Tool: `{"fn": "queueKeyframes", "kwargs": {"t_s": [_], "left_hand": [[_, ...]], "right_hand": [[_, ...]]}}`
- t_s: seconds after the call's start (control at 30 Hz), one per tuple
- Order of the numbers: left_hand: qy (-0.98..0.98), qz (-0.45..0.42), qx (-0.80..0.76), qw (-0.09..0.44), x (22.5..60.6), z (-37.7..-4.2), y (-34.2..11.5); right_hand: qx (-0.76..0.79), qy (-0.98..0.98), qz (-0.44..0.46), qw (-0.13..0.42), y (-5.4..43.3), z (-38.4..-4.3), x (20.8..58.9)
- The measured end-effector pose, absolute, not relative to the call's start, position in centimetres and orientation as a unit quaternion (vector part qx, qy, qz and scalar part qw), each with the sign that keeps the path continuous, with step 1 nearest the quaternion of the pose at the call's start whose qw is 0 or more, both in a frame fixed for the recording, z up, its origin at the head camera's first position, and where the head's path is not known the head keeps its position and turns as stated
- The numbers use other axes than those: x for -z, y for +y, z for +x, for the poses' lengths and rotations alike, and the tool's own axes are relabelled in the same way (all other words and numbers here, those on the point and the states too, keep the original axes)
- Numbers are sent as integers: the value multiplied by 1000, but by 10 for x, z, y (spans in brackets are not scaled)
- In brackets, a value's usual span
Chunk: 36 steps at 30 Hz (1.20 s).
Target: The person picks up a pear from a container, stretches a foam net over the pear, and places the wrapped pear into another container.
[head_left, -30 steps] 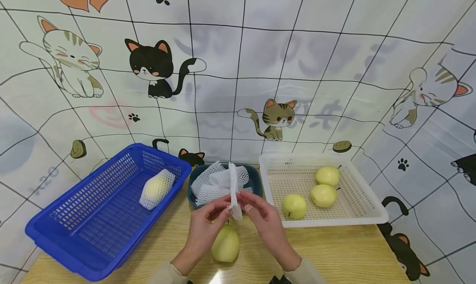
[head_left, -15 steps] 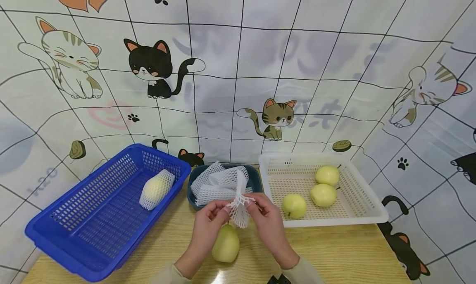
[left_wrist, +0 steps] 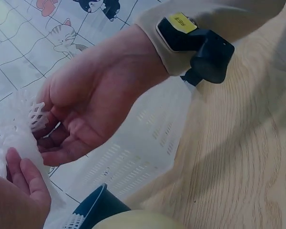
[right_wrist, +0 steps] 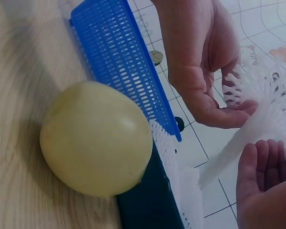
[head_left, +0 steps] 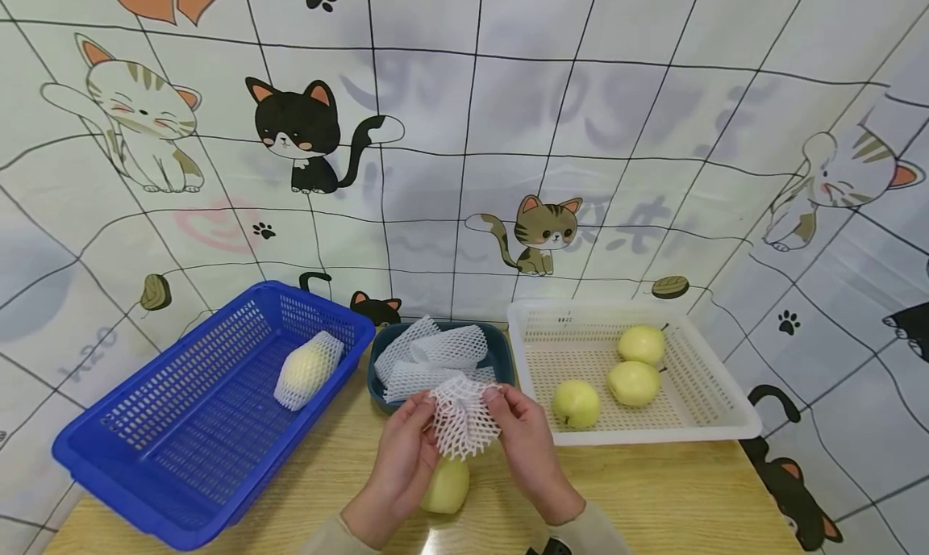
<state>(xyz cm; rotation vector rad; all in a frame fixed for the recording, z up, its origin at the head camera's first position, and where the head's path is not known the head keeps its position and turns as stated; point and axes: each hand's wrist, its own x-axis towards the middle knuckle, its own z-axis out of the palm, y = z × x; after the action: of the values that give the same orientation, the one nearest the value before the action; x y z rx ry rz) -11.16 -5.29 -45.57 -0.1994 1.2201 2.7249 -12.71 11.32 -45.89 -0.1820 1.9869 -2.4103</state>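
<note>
A white foam fruit net [head_left: 464, 416] is stretched between both hands, its mesh spread into a fan in the head view. My left hand [head_left: 398, 462] pinches its left edge between thumb and fingers. On the opposite edge, my right hand [head_left: 530, 450] pinches it the same way. A pale yellow-green pear [head_left: 447, 489] stands on the table just below, its top hidden by the net and left hand. In the right wrist view the pear [right_wrist: 95, 138] shows large and round beside the dark green bin [right_wrist: 145, 200]. The left wrist view shows the net [left_wrist: 14, 143] bunched between the fingertips.
Several more foam nets [head_left: 428, 357] lie in the dark green bin behind the hands. To the left, a blue basket [head_left: 174, 426] holds one netted pear [head_left: 308, 369]. A white basket [head_left: 697, 402] on the right holds 3 bare pears [head_left: 634, 383]. A cat-patterned sheet rises behind them.
The net has gone from a narrow upright strip to a wide, fanned-out mesh. Both hands have tilted it down, and it now covers the top of the standing pear.
</note>
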Motion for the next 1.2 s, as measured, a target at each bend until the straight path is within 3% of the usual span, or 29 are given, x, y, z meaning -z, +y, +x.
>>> {"fn": "queueKeyframes", "kwargs": {"t_s": [0.37, 0.6, 0.73, 0.87, 0.97, 1.2], "left_hand": [[333, -64, -936, 90, 457, -115, -55], [354, -3, -930, 104, 461, -121, -64], [392, 45, -911, 124, 463, -126, -74], [418, 125, -885, 164, 464, -131, -87], [467, 171, -851, 171, 465, -135, -96], [676, 207, -701, 94, 469, -140, -108]], "right_hand": [[859, 502, -5, 102, 119, -132, 466], [905, 366, -91, 195, 130, -135, 463], [908, 334, -125, 219, 132, -137, 463], [903, 358, -122, 205, 131, -138, 462], [886, 420, -109, 164, 129, -140, 463], [751, 646, -137, 30, 131, -142, 466]]}}
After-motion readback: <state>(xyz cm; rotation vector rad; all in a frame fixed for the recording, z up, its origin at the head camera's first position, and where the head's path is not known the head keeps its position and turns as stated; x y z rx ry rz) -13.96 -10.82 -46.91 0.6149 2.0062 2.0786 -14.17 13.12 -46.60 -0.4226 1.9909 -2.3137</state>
